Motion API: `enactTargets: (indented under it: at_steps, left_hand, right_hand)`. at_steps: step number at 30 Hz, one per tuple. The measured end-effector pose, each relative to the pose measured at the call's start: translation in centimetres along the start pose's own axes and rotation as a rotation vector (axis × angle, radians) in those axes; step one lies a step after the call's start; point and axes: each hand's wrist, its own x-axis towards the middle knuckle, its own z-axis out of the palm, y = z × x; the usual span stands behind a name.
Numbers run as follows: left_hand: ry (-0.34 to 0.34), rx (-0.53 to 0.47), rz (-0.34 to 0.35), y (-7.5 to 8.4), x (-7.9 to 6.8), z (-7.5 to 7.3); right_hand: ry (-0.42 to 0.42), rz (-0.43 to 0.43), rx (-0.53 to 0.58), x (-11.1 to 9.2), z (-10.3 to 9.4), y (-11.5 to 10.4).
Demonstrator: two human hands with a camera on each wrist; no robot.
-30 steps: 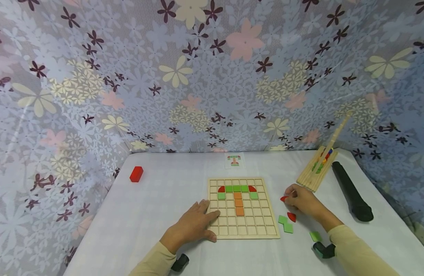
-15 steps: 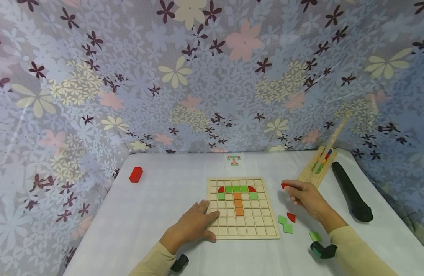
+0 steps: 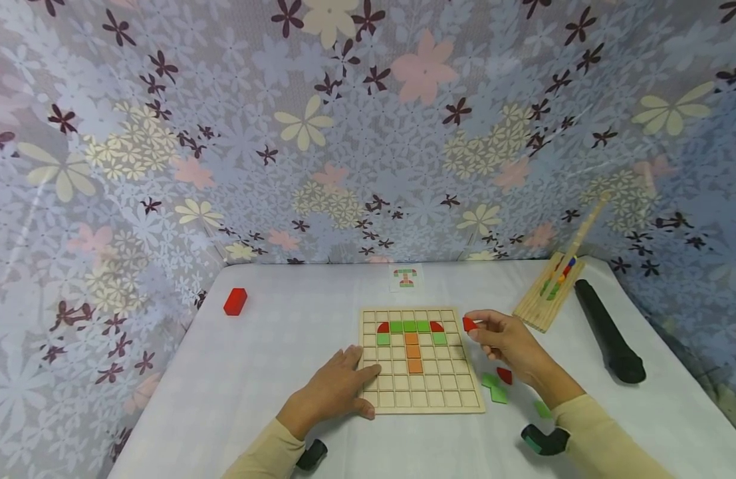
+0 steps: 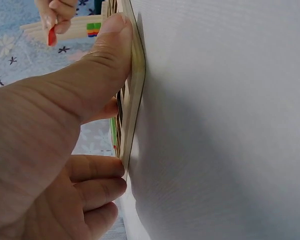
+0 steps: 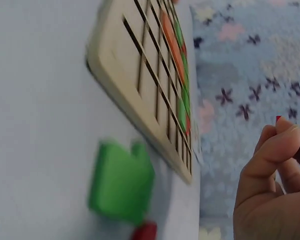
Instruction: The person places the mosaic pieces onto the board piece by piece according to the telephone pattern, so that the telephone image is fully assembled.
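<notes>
1 grid bd point(image 3: 420, 399), 15 pcs point(image 3: 410, 326)

Fabric-screened tabletop space, room type unclear: floral curtain point(image 3: 368, 166) from nine round to three o'clock, white tablecloth point(image 3: 236, 366) at six.

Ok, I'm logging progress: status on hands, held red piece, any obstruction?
Left hand on left edge of board. Right hand pinching red piece by board's right side. No obstruction seen.

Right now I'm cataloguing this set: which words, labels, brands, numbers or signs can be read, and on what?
None can be read in any view.
The card shows coloured shapes; any print there would be too small to read.
The grid board and long black object show no legible marking.
</notes>
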Motion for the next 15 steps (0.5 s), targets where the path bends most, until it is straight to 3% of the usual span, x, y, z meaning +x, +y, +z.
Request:
enactTargets:
  at_steps: [10,15]
  left_hand:
    - [0.002,-0.004,-0.003,0.0,0.1,0.0]
    - [0.007,-0.002,0.009,-0.2,0.1,0.1]
  right_hand:
    - [0.0,0.049,-0.16,0.8,4.8,1.6]
    - [0.007,0.016,-0.34,0.9,6.6,2.3]
